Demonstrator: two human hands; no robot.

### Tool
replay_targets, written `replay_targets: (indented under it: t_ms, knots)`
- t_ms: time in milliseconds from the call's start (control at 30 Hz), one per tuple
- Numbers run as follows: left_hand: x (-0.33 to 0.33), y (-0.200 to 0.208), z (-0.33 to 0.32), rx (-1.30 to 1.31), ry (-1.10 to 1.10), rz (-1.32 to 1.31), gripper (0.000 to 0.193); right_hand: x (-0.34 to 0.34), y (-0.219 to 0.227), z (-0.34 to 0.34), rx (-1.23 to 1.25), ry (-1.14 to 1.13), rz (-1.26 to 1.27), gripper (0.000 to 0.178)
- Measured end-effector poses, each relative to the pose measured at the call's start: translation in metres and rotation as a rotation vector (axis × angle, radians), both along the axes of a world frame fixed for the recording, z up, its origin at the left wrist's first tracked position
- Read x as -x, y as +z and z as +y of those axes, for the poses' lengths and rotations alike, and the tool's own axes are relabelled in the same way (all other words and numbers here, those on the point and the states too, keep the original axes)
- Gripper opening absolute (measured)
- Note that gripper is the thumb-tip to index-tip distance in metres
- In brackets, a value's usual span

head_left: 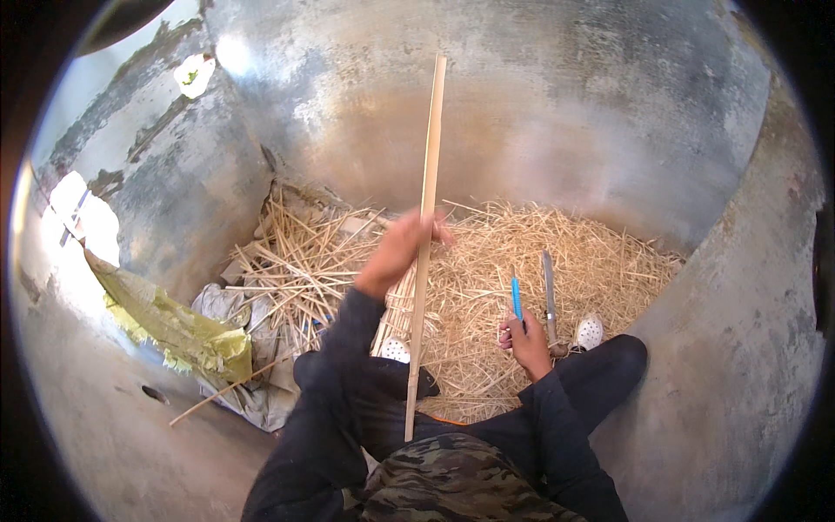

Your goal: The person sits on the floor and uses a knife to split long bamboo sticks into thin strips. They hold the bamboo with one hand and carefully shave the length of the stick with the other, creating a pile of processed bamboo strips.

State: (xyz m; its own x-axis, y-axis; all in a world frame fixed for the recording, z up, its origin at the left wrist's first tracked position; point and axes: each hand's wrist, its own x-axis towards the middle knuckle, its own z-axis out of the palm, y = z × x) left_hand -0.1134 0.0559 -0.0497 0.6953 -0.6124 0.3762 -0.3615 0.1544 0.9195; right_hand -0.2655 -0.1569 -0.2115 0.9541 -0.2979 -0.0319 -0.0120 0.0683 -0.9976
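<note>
My left hand (398, 254) is closed around a long, pale bamboo strip (432, 148), its fingertips slightly blurred. The strip stands nearly upright in front of me, its lower end reaching down to my lap. Lower and to the right, my right hand (529, 346) grips a slim blue pen-like tool (517, 298), which points away from me; its other end is hidden in the fist. Just right of that hand lies a long-bladed knife (549, 287), its blade pointing away and its handle near my right shoe (589, 331).
Straw-like shavings (557, 244) cover the floor ahead. At the left lies a heap of thin split sticks (300, 265), beside a yellow-green torn sheet (178, 326) and grey sacking (261, 409). Concrete walls (557, 104) close in around me. A white shoe (396, 350) shows near my lap.
</note>
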Motion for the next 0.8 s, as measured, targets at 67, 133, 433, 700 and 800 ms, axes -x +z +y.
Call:
replay_targets:
  t_ms: [67, 133, 433, 700, 800]
  knots:
    - [0.045, -0.057, 0.016, -0.087, -0.026, 0.276, 0.034, 0.008, 0.0, -0.012, -0.103, -0.004, 0.078, 0.026]
    - [0.087, -0.114, 0.029, -0.065, -0.03, 0.524, 0.034, 0.023, -0.006, -0.032, -0.144, -0.029, 0.146, 0.029]
    - [0.123, -0.184, 0.067, 0.082, 0.021, 0.671, 0.042, 0.059, -0.032, -0.036, -0.319, -0.027, 0.28, 0.023]
    - [0.087, -0.132, 0.066, 0.147, 0.023, 0.5, 0.042, 0.061, 0.019, -0.006, -0.299, -0.038, 0.139, 0.032]
    - [0.087, -0.12, 0.068, 0.209, 0.035, 0.524, 0.042, 0.05, 0.06, 0.008, -0.272, 0.014, 0.082, 0.022]
